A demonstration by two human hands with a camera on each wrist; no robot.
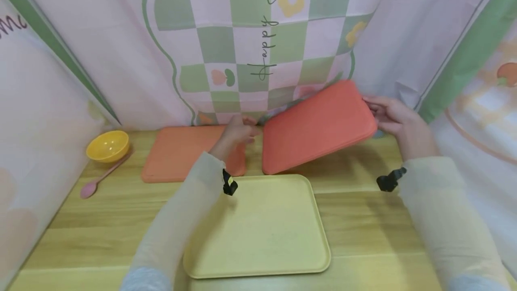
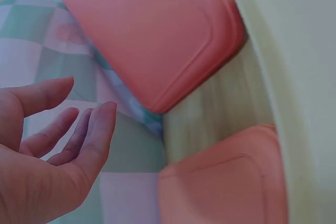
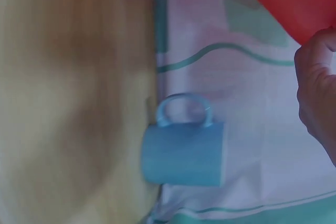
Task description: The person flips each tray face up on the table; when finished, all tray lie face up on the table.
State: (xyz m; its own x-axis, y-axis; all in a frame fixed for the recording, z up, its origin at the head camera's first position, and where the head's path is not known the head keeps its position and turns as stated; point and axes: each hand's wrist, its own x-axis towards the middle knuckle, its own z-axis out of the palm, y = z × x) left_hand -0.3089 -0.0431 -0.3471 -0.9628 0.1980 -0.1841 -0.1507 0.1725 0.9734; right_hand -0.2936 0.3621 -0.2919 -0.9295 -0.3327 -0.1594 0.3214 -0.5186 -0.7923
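A red tray (image 1: 317,127) is tilted up, its right side raised and its left corner low by the wooden table. At its raised right edge my right hand (image 1: 393,116) pinches the rim; in the right wrist view, that hand (image 3: 317,85) shows at the tray's edge. My left hand (image 1: 237,131) is over the far right part of an orange tray (image 1: 177,152), near the red tray's left side. Seen from the left wrist, its fingers (image 2: 97,135) are loosely bent, apart from both trays. In front lies a pale yellow tray (image 1: 266,228), partly covered by my left sleeve.
On the left stands a yellow bowl (image 1: 107,147), with a pink spoon (image 1: 102,178) beside it. A blue mug (image 3: 184,153) stands by the back curtain on the right, mostly hidden in the head view. Patterned curtains (image 1: 250,44) hang at the back and sides.
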